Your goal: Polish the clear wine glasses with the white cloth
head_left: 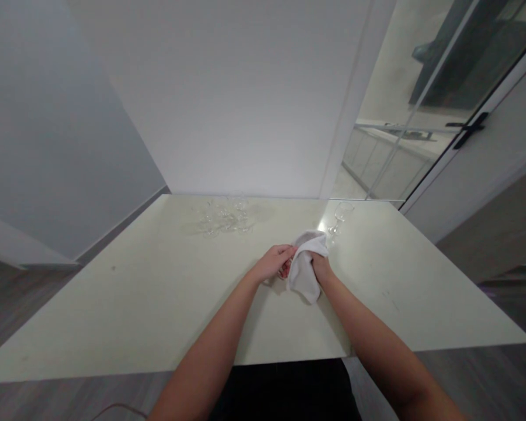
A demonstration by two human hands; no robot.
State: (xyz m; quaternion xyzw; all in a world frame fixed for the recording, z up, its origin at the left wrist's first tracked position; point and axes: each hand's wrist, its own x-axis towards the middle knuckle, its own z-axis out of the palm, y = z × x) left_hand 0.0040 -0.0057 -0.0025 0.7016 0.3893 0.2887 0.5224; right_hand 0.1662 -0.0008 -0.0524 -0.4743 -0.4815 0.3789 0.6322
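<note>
A white cloth (pixel 305 272) bunches over my right hand (pixel 321 269), whose fingers are closed in it. Beside it, my left hand (pixel 274 263) is closed around a clear drinking glass (pixel 282 277), its fingers showing reddish through the glass. The cloth covers most of this glass, so its full shape is hidden. Both hands are close together above the front middle of the white table (pixel 127 304). Just beyond the cloth, to the right, a clear stemmed wine glass (pixel 342 213) stands near the far edge.
Several clear stemmed glasses (pixel 225 216) are grouped at the back, left of my hands. A white wall panel (pixel 245 105) rises behind the table. At right are glass panes and a door with a black handle (pixel 470 128).
</note>
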